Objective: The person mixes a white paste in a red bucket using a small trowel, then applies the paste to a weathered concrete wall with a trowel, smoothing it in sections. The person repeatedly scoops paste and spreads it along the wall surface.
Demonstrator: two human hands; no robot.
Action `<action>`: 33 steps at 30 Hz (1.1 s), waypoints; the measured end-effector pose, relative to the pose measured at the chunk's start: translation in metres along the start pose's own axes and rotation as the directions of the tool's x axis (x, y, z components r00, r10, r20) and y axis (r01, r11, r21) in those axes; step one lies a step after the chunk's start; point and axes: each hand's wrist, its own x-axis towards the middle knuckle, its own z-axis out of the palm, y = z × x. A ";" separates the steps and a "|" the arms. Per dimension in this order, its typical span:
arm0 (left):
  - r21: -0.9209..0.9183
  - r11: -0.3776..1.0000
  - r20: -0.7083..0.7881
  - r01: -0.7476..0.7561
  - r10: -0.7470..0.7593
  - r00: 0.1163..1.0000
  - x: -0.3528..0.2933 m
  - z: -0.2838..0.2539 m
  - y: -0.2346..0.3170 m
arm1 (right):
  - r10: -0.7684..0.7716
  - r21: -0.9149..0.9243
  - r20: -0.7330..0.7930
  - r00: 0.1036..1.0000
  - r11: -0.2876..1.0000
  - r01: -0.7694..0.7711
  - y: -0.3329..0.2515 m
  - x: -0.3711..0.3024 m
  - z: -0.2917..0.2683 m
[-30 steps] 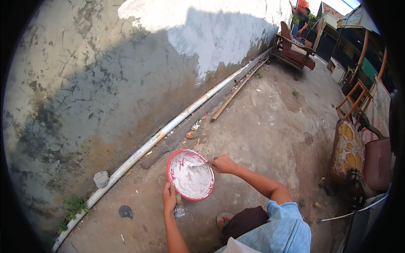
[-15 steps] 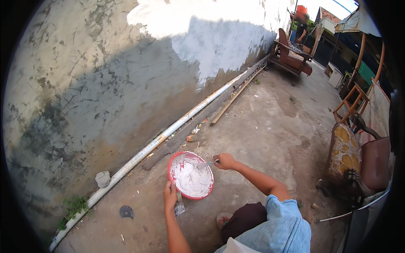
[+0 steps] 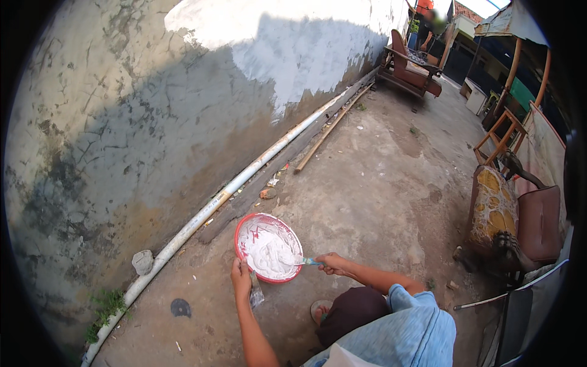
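A red basin [image 3: 239, 227] holds thick white paste [image 3: 269, 254] and is tilted towards me. My left hand [image 3: 241, 278] is closed on its near left rim. A flat greyish blade [image 3: 256, 295] shows just below that hand; how it is held is hidden. My right hand [image 3: 332, 263] is closed round the blue handle of a putty knife [image 3: 310, 261]. The putty knife's tip dips into the paste at the basin's right side, so its working end is mostly hidden.
A long white pipe [image 3: 269, 154] runs along the foot of the wall, partly coated white [image 3: 287, 58]. A bamboo pole [image 3: 333, 129] lies beside it. Worn chairs stand at the right [image 3: 492, 202] and far end [image 3: 408, 67], where a person [image 3: 424, 38] stands.
My right hand has drawn the putty knife nearer to me along the basin's right side. The paste is stirred into a different shape. My left hand keeps its hold on the rim.
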 end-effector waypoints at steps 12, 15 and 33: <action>-0.118 0.993 -0.027 0.009 -0.012 1.000 -0.007 -0.007 -0.018 | -0.194 0.000 -0.039 0.980 0.981 0.194 -0.013 -0.002 0.025; -0.072 0.996 -0.039 0.045 -0.048 0.998 -0.007 -0.004 -0.009 | -0.484 -0.231 -0.057 0.873 0.857 0.460 -0.004 0.002 0.023; -0.039 0.999 0.039 0.038 -0.036 0.999 -0.004 0.002 0.001 | -0.658 -0.781 0.590 0.468 -0.318 0.537 -0.037 -0.068 0.017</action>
